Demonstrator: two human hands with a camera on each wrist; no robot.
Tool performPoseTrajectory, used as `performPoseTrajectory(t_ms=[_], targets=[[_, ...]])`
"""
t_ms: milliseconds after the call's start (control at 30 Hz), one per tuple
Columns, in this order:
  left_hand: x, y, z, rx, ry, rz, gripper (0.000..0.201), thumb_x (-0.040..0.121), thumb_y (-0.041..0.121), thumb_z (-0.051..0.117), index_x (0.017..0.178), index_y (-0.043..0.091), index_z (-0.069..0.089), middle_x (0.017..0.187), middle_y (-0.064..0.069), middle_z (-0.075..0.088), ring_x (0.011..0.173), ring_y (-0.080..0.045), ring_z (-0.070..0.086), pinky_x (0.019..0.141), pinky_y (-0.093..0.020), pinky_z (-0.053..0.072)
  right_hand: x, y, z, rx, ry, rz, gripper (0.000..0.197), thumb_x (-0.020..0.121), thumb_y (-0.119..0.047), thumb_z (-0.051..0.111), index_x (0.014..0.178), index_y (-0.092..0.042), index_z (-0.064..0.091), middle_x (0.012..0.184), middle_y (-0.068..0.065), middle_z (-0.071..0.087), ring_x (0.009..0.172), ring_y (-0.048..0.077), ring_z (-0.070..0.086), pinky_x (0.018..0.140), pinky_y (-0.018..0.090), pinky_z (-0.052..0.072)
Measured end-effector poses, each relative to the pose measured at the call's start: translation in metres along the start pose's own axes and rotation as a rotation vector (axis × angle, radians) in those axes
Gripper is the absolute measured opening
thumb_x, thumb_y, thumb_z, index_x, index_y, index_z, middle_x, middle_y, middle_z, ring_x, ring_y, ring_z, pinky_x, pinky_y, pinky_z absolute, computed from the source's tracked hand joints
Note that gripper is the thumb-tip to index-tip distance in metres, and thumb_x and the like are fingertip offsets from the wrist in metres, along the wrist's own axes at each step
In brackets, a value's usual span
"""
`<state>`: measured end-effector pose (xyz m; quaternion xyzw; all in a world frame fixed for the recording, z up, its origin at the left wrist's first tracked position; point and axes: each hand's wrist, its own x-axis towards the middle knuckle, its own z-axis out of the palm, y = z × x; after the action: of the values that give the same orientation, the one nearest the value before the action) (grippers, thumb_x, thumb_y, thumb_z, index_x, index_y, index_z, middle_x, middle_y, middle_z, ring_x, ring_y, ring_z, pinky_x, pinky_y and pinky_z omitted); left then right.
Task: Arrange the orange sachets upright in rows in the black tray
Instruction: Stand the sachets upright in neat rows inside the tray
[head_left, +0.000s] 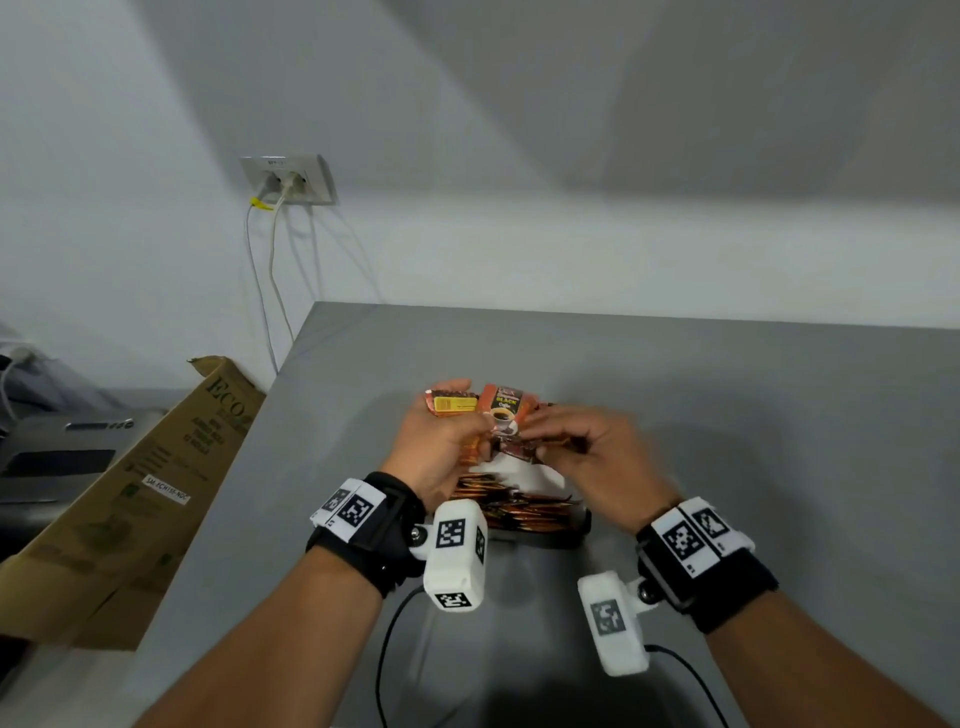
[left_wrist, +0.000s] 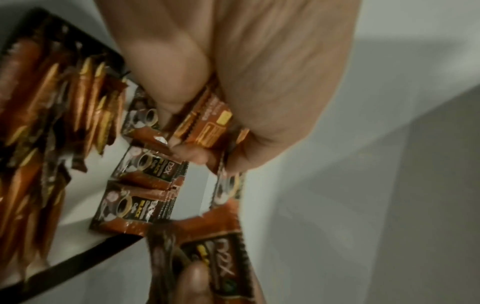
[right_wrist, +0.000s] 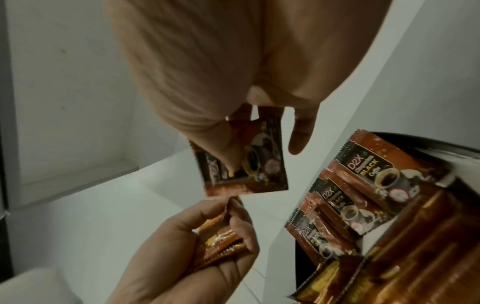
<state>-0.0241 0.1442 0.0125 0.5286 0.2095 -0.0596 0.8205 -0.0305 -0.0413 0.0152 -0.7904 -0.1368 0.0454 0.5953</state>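
My left hand (head_left: 457, 415) hovers above the black tray (head_left: 583, 526) and grips a small stack of orange sachets (head_left: 454, 404). In the right wrist view the same stack (right_wrist: 221, 240) lies in its curled fingers. My right hand (head_left: 550, 436) pinches a single orange sachet (right_wrist: 241, 164) just beside the left hand. Rows of sachets (head_left: 519, 506) stand upright in the near part of the tray (left_wrist: 78, 259). Several more sachets (right_wrist: 363, 195) lean face up on a white insert at the tray's far side.
The tray sits on a grey table (head_left: 727, 415). A folded cardboard box (head_left: 145, 493) leans at the table's left edge. A wall socket (head_left: 288, 179) with cables is behind it. Black cables (head_left: 384, 649) run over the near table.
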Motion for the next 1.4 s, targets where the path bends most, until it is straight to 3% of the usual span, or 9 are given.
performPoseTrajectory(t_ms=[167,367,533,633,800,967,1100,1200,1400], targets=[[0.000,0.009,-0.003,0.013,-0.043,0.097,0.053,0.079,-0.022,0.060,0.123,0.007,0.054,0.098,-0.020,0.069,0.069,-0.028,0.057,0.050,-0.028,0.049,0.003,0.012,-0.003,0.219,0.204,0.344,0.024,0.096,0.000,0.053,0.099,-0.021,0.063,0.093,0.004,0.074,0.078,0.019,0.071,0.069,0.038,0.059],[-0.006,-0.013,0.015,0.358,-0.037,0.234,0.048,0.070,-0.013,0.076,0.106,0.014,0.060,0.094,-0.019,0.072,0.066,-0.020,0.064,0.062,-0.036,0.053,0.018,0.000,0.013,0.739,0.188,0.530,0.015,0.102,-0.018,0.049,0.106,-0.011,0.061,0.091,0.014,0.070,0.070,0.023,0.063,0.048,0.029,0.044],[-0.010,-0.016,0.014,0.470,-0.101,0.258,0.045,0.069,-0.006,0.081,0.107,0.009,0.062,0.094,-0.018,0.073,0.078,-0.028,0.071,0.071,-0.039,0.059,0.014,0.004,0.021,0.425,0.119,0.409,0.007,0.092,-0.012,0.066,0.099,-0.015,0.065,0.086,0.002,0.074,0.074,0.014,0.067,0.059,0.026,0.048],[-0.012,-0.013,0.015,0.309,-0.101,0.098,0.031,0.088,-0.004,0.058,0.118,0.006,0.058,0.096,-0.022,0.068,0.075,-0.024,0.067,0.069,-0.040,0.056,0.014,0.005,0.017,0.421,0.161,0.406,0.014,0.094,-0.003,0.060,0.095,-0.015,0.068,0.081,0.005,0.073,0.070,0.018,0.065,0.057,0.027,0.047],[-0.010,-0.004,0.002,0.105,-0.185,-0.017,0.028,0.097,-0.009,0.042,0.117,0.004,0.057,0.101,-0.024,0.069,0.086,-0.032,0.070,0.081,-0.050,0.057,0.016,0.006,-0.007,0.562,0.131,0.469,0.026,0.094,-0.003,0.055,0.118,-0.002,0.066,0.114,0.029,0.069,0.109,0.053,0.062,0.095,0.064,0.046],[-0.010,-0.011,0.006,0.253,-0.184,0.085,0.032,0.090,-0.007,0.063,0.120,0.000,0.055,0.094,-0.017,0.069,0.073,-0.028,0.068,0.064,-0.040,0.061,0.013,-0.004,-0.005,0.569,0.015,0.432,0.025,0.095,0.001,0.056,0.119,0.001,0.063,0.102,0.020,0.071,0.084,0.030,0.065,0.062,0.032,0.053],[-0.008,-0.012,0.009,0.293,-0.138,0.042,0.029,0.092,0.019,0.069,0.116,0.007,0.058,0.094,-0.016,0.067,0.071,-0.023,0.066,0.064,-0.037,0.058,0.013,-0.008,0.000,0.445,0.133,0.292,0.018,0.094,0.003,0.058,0.102,-0.012,0.063,0.091,0.007,0.073,0.081,0.021,0.066,0.071,0.035,0.055],[-0.002,-0.007,0.004,0.131,-0.057,-0.146,0.037,0.092,0.039,0.066,0.116,0.012,0.058,0.083,-0.012,0.065,0.067,-0.023,0.065,0.053,-0.030,0.053,0.009,-0.012,-0.009,-0.040,0.118,0.046,0.017,0.095,-0.006,0.062,0.097,-0.023,0.059,0.085,-0.004,0.069,0.072,0.007,0.065,0.065,0.026,0.054],[0.008,0.005,-0.003,0.184,0.088,0.090,0.049,0.080,-0.015,0.065,0.118,0.015,0.056,0.101,-0.024,0.068,0.073,-0.034,0.069,0.060,-0.042,0.059,0.002,-0.002,0.003,-0.064,-0.113,0.105,0.018,0.093,-0.012,0.065,0.101,-0.028,0.063,0.094,-0.006,0.073,0.085,0.013,0.070,0.080,0.034,0.057]])
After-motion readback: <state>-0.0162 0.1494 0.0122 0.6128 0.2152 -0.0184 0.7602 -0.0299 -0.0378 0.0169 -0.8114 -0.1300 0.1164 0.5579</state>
